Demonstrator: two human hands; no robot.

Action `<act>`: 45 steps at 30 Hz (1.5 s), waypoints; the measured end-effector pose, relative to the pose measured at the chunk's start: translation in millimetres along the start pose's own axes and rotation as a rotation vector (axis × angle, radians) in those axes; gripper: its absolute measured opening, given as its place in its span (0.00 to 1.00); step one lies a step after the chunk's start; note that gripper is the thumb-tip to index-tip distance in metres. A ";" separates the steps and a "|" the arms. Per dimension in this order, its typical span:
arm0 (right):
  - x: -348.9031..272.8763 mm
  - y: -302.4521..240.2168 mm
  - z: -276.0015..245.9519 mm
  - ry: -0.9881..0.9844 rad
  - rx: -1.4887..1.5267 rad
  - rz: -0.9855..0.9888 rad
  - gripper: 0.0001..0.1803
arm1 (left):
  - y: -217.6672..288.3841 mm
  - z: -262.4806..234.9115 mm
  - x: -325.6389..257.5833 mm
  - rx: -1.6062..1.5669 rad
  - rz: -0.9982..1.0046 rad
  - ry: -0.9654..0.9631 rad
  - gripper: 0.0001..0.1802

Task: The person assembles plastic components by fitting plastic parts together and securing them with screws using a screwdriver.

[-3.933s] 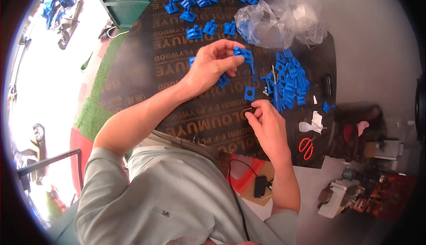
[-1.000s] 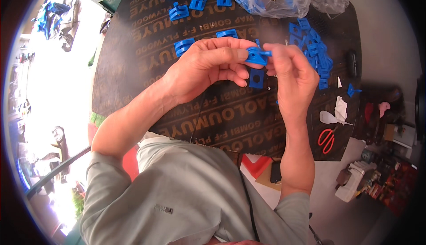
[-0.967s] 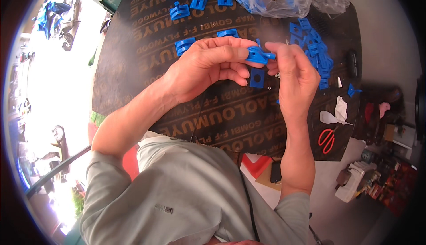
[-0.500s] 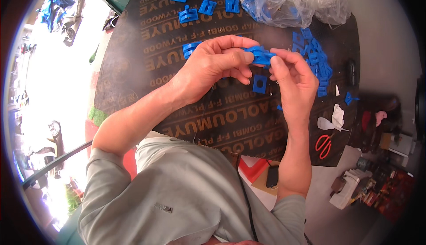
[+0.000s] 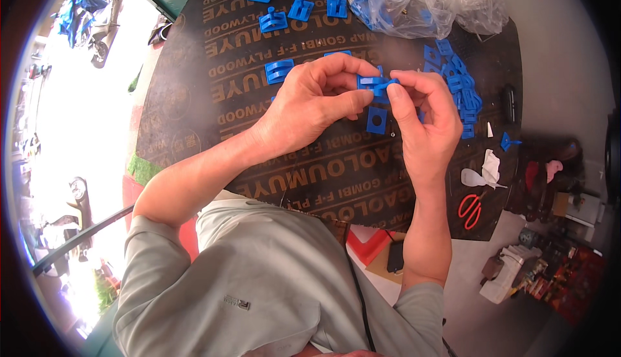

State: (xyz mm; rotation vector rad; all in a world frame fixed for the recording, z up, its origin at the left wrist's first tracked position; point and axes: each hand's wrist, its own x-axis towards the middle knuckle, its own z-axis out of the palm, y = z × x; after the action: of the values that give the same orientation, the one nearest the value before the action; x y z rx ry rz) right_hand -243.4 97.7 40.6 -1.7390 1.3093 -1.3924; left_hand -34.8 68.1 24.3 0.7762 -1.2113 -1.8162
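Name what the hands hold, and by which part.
Both hands, left and right, pinch one small blue plastic piece between fingertips, one at each end, above the dark board.

Clear plastic bags (image 5: pixel 427 1), top right

Nearly four seconds back the left hand (image 5: pixel 310 108) reaches among the loose pieces toward the far edge of the dark printed plywood board (image 5: pixel 194 92) while the right hand (image 5: pixel 424 121) rests apart, nearer the near edge. Now both hands meet above the middle of the board, fingertips pinching one small blue plastic clip (image 5: pixel 375 84) between them, lifted off the surface.
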 end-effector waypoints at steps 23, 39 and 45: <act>-1.8 -1.8 -4.2 0.017 0.104 0.006 0.15 | -1.8 -14.7 9.2 -0.408 -0.238 0.014 0.18; -13.4 -1.3 14.3 -0.016 0.115 0.154 0.08 | -8.0 -12.1 7.1 -0.365 -0.095 0.125 0.18; -11.5 2.5 17.3 0.008 0.109 0.105 0.08 | -9.5 -8.8 4.8 -0.284 -0.046 0.124 0.19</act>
State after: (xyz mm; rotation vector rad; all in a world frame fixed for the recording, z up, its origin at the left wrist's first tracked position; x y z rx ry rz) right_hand -228.0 104.7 28.4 -1.5726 1.2855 -1.3861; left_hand -32.6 62.1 12.1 0.7456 -0.8398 -1.8949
